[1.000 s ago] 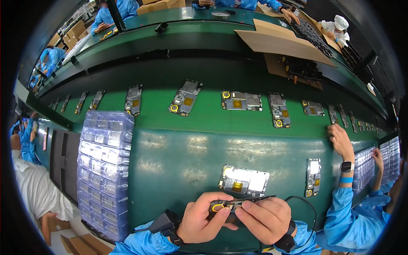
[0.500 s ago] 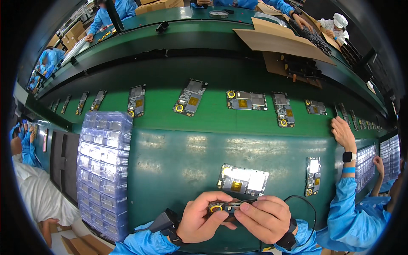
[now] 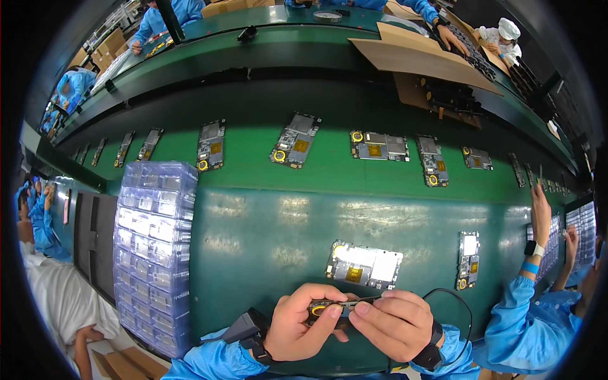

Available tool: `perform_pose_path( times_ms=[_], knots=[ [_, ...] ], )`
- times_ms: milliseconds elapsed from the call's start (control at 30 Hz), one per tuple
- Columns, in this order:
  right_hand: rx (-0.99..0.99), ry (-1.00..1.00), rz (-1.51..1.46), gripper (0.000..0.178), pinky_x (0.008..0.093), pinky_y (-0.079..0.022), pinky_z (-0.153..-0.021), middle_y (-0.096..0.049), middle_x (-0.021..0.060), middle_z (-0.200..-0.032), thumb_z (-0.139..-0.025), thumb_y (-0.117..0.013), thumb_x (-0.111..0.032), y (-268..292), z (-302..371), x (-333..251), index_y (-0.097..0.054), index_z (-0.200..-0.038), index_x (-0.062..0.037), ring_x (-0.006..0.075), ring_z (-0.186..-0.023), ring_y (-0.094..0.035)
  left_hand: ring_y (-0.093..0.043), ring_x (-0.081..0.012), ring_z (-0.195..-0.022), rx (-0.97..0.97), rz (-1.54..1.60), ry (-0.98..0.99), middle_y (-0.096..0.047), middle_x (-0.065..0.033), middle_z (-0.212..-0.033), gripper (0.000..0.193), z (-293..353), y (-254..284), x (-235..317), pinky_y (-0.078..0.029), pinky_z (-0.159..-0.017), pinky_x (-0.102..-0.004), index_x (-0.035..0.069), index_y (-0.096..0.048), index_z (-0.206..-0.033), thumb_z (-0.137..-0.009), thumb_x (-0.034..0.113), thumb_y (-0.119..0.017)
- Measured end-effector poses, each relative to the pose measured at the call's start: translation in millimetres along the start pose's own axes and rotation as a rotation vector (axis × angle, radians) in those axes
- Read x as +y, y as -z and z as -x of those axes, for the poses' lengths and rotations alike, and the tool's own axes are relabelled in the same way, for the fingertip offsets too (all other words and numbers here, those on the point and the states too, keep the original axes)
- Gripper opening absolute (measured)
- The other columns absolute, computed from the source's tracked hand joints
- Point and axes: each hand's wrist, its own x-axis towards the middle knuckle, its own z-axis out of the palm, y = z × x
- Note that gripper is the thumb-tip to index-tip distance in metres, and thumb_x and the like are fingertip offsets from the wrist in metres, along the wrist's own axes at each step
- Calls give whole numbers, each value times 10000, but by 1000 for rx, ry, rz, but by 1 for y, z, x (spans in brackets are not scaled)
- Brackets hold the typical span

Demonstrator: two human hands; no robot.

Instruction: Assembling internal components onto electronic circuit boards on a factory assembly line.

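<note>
My left hand (image 3: 297, 326) and my right hand (image 3: 396, 326) meet low in the middle, both closed on one circuit board (image 3: 318, 309) held edge-on above the table. A yellow ring shows at its left end beside my left thumb. My right fingers pinch its right end and hide much of it. Just beyond my hands lies a circuit board (image 3: 365, 263) with bright silvery shields and an amber patch. Another board (image 3: 468, 260) rests lengthwise farther right.
A green conveyor belt (image 3: 247, 174) carries several circuit boards across the far side. Stacked clear plastic trays (image 3: 152, 253) stand on the left. A co-worker's hand (image 3: 540, 215) reaches to the belt at right. A cardboard box (image 3: 430, 57) sits beyond the belt. A black cable (image 3: 467, 310) loops by my right wrist.
The boards on the belt have shifted a little to the right. The co-worker's hand at right has moved rightward too. My hands keep almost the same place, with the held board slightly tilted.
</note>
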Motion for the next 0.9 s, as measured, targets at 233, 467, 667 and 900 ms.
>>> perform_pose_path(
  times_ms=[233, 467, 667, 900],
  knots=[
    [47, -14, -9, 306, 356, -574, -811, -727, 72, -1146, -714, -771, -61, -12, 0, 1, -798, -1019, -67, 205, -936, -640, -738, -146, -807, 72, -28, 26, -734, -159, -1108, 196, -1, 3, 1, -630, -638, -284, -35, -554, -1203, -1026, 40, -589],
    [77, -30, -14, 311, 355, -564, -778, -729, 78, -1140, -707, -785, -64, -14, 3, -2, -795, -1018, -59, 213, -908, -632, -737, -202, -818, 45, -242, 19, -718, -237, -1102, 167, 0, 3, 7, -645, -574, -332, -57, -505, -1161, -1039, 46, -555],
    [77, -53, -17, 314, 367, -570, -790, -723, 74, -1153, -717, -788, -58, -20, 5, -4, -793, -1031, -69, 218, -934, -628, -719, -104, -630, 164, -214, 12, -767, -95, -988, 178, 2, 0, 2, -543, -516, -228, -4, -590, -1158, -1013, 84, -642],
    [55, -81, -33, 300, 376, -573, -814, -719, 59, -1146, -709, -820, -64, -22, 4, -4, -789, -1007, -77, 221, -955, -620, -709, -99, -611, 168, -227, 19, -766, -83, -975, 180, 2, 2, 2, -533, -506, -229, -3, -589, -1157, -1011, 87, -644]
  ],
)
